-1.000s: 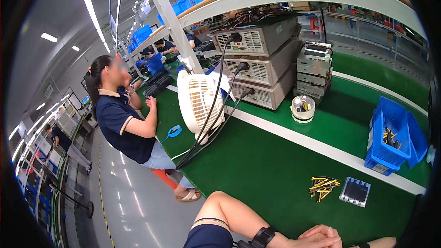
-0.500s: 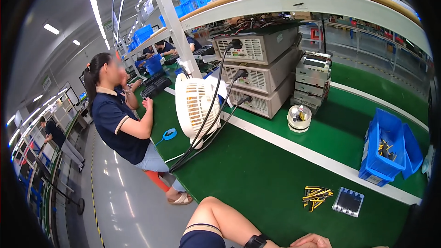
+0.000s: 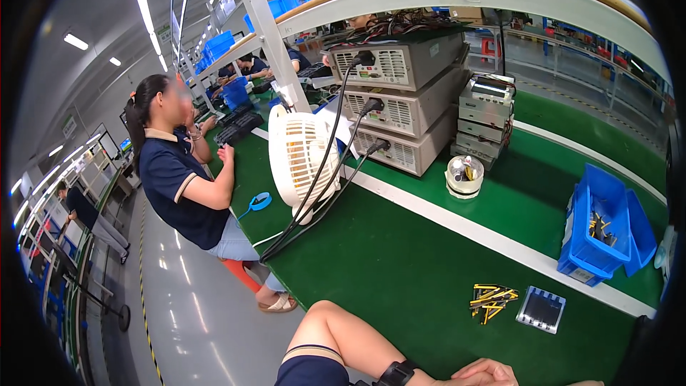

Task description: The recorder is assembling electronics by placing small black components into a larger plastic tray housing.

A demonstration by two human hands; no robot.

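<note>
At the near edge of the green surface [image 3: 400, 279] a hand [image 3: 486, 372] is seen, its grip impossible to judge, nearest the yellow-black clips [image 3: 491, 294] beside a dark tray [image 3: 542, 309], in a long factory hall.

A long green workbench [image 3: 400, 279] stretches away from me, with a white stripe [image 3: 457, 225] running along its length. On it, to my right and close by, lies a small heap of yellow and black parts [image 3: 491, 294] just beside a flat dark tray [image 3: 542, 309]. Further right stand blue bins [image 3: 604, 232]. Beyond the stripe sits a round white tub [image 3: 464, 176] of small items, near a stack of three grey power units [image 3: 404, 107] and a smaller grey stack [image 3: 484, 118]. A white fan [image 3: 300, 157] stands at the left, black cables [image 3: 314, 207] trailing past it, a blue tape roll [image 3: 259, 201] near the edge.
</note>
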